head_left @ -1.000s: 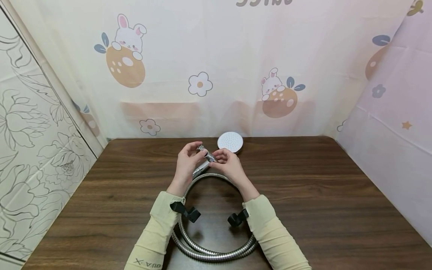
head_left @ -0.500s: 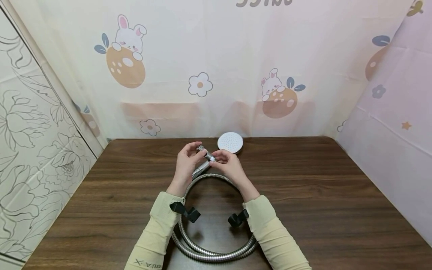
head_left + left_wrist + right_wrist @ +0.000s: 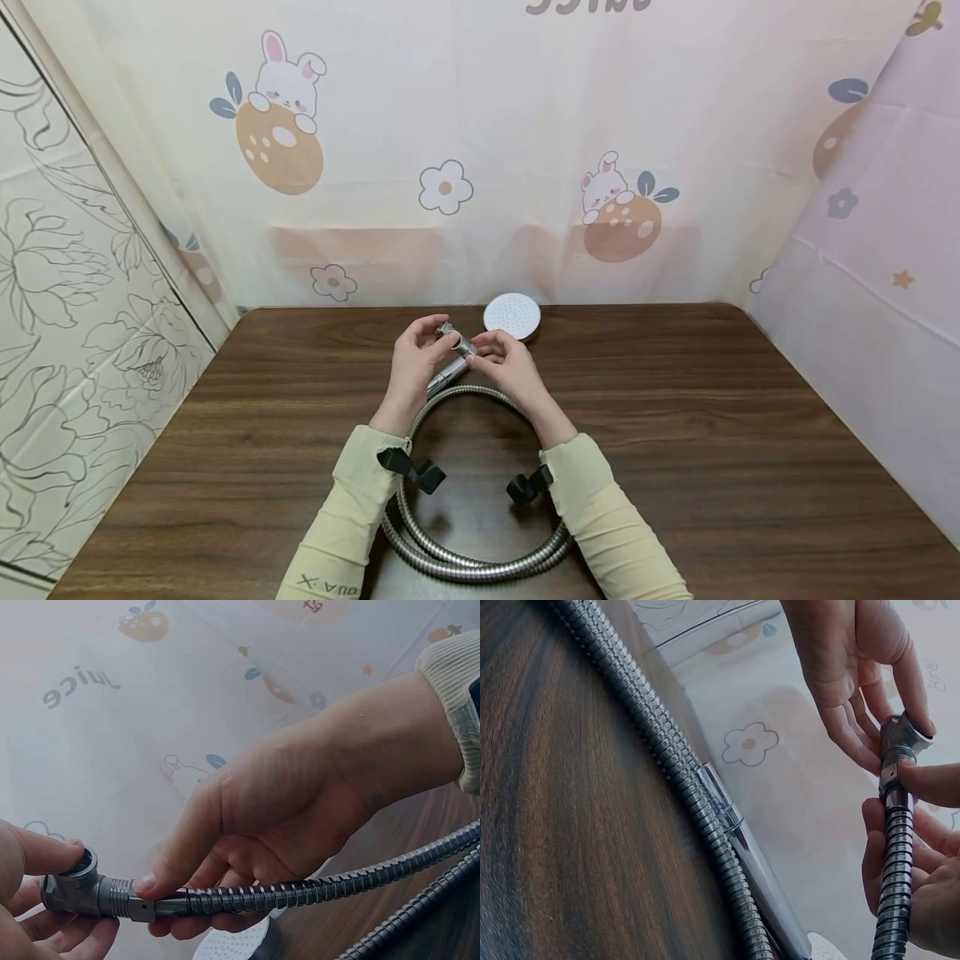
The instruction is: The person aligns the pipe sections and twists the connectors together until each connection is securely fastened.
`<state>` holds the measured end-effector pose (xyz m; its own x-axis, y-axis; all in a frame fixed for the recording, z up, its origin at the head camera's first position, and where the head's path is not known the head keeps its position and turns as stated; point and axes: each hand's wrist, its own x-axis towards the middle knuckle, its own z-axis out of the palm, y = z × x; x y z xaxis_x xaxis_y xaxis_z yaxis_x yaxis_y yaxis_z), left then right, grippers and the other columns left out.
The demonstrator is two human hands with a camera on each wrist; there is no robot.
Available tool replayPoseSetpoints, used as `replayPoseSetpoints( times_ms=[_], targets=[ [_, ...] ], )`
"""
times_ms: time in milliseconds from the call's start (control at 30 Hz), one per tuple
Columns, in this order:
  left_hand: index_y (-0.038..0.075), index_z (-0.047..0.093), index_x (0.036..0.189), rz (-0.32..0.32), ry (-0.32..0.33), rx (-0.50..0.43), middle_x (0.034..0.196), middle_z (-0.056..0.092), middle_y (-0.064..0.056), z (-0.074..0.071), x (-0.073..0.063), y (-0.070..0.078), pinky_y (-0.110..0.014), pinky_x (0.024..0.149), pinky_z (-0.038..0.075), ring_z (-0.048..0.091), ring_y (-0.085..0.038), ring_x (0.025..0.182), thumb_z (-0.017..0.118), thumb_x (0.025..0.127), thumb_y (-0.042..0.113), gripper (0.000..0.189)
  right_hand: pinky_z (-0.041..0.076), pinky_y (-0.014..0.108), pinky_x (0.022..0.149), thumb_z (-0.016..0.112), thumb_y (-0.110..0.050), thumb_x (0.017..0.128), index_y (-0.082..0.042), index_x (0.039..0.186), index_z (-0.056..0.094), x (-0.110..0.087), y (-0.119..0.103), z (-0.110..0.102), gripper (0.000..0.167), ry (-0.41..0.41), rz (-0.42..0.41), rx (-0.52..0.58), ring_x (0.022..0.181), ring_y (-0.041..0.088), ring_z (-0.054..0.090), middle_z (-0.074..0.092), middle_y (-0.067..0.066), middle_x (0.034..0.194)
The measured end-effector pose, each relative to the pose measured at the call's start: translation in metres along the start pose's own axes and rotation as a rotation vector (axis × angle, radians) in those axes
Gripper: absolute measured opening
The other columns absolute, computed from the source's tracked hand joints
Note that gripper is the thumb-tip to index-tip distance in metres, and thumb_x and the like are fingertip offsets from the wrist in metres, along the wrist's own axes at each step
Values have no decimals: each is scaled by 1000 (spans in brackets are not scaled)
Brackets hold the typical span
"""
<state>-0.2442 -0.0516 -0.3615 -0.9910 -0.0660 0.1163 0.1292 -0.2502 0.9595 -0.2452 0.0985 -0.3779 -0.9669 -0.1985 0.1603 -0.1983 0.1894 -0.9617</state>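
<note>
A chrome pipe fitting point(image 3: 73, 894) with a round side opening is pinched in my left hand point(image 3: 411, 367), thumb at that opening. My right hand point(image 3: 516, 371) grips the end of a ribbed metal shower hose point(image 3: 277, 895), thumb and fingers around its end nut point(image 3: 142, 908). Nut and fitting are in line, with some of the fitting's threads showing between them in the left wrist view. Both hands are raised over the table, close together. Behind them lies a hand shower point(image 3: 512, 316), white spray face up, its chrome handle point(image 3: 761, 870) pointing toward the left hand.
The rest of the hose point(image 3: 480, 572) lies coiled in a loop on the brown wooden table point(image 3: 712, 433), beneath the forearms. A patterned curtain point(image 3: 510, 108) hangs along the table's back edge. Black camera mounts point(image 3: 427, 477) stick out from both wrists.
My right thumb and fingers have shifted slightly around the hose's end nut. The left hand, the fitting, the hand shower and the coil look the same.
</note>
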Motion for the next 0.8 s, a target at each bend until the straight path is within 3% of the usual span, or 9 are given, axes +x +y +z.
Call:
replayPoseSetpoints(
  times_ms=[167,300,400,633,800],
  targets=[
    [-2,57,112,-2,3,15,99,53,-6,0,0,0,-28,73,52,57,-7,80,62,82,-2,31,51,34,74,61,-7,86,5,113,51,1,1,0,32,-29,-6,58,83,22,63,62,25,101],
    [-2,57,112,-7,6,23,100,53,-6,0,-1,2,-23,71,51,57,-6,79,62,82,-2,31,49,30,71,58,-8,88,7,112,51,0,1,1,29,-40,-18,50,73,8,61,61,29,101],
    [-2,57,112,-11,6,13,99,53,-6,0,-1,2,-19,68,50,57,-6,79,62,82,-3,31,48,31,71,57,-9,89,5,111,51,0,1,1,27,-42,-22,30,71,5,60,62,28,100],
    [-3,56,113,-3,-1,10,99,53,-6,0,-1,3,-19,68,50,57,-7,81,62,82,-3,31,47,27,68,53,-10,92,3,112,51,1,3,0,25,-56,-11,30,73,6,60,63,25,101],
    [-4,56,113,-5,-4,1,98,53,-5,-1,-1,3,-22,70,51,57,-6,79,61,83,-3,31,47,22,71,60,-11,87,2,114,52,-1,-3,0,31,-56,17,34,79,10,60,63,22,101]
  ],
)
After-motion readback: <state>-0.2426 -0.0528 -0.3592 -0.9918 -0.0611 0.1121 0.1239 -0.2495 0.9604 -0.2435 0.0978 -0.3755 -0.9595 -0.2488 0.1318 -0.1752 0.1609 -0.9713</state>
